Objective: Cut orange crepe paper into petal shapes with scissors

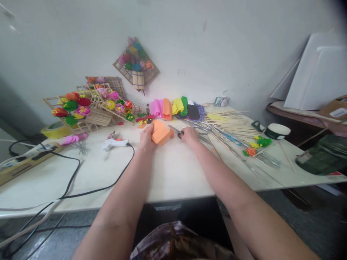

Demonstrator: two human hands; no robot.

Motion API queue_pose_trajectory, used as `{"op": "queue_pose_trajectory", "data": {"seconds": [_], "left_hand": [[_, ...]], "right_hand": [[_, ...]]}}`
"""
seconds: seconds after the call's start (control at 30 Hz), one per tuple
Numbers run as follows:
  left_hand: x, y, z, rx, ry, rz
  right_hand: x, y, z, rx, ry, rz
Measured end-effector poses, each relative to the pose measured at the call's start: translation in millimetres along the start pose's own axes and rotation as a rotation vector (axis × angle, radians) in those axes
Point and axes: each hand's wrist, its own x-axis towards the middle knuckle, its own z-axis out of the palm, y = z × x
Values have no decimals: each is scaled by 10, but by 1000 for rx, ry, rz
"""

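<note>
My left hand point(146, 135) is closed on the left side of a folded piece of orange crepe paper point(162, 133), held a little above the white table point(173, 173). To its right, my right hand point(189, 136) grips a pair of scissors point(180, 134) by the dark handles. The blades point left toward the paper; whether they touch it I cannot tell. Behind the hands stand rolls of pink crepe paper point(156, 109), orange, yellow and green paper. A white hot glue gun point(115, 144) lies to the left of my left hand.
Bamboo lattices with paper flowers point(77, 108) stand at the back left. A power strip point(29, 160) and black cables point(94, 193) lie at left. Thin sticks point(233, 124) and wires spread over the right side, near a roll of tape point(278, 130) and a green jar point(322, 157).
</note>
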Motion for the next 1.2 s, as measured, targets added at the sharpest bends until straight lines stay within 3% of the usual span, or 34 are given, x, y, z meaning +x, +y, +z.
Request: {"op": "queue_pose_trajectory", "data": {"seconds": [0.6, 0.83, 1.07, 1.2], "left_hand": [[-10, -3, 12, -14, 9, 17], [-14, -3, 3, -10, 18, 36], [-20, -7, 23, -4, 40, 40], [-11, -18, 11, 5, 15, 38]], "right_hand": [[51, 37, 52, 140, -30, -25], [19, -3, 26, 239, 162, 2], [42, -190, 117, 622, -101, 31], [55, -205, 153, 817, -80, 46]]}}
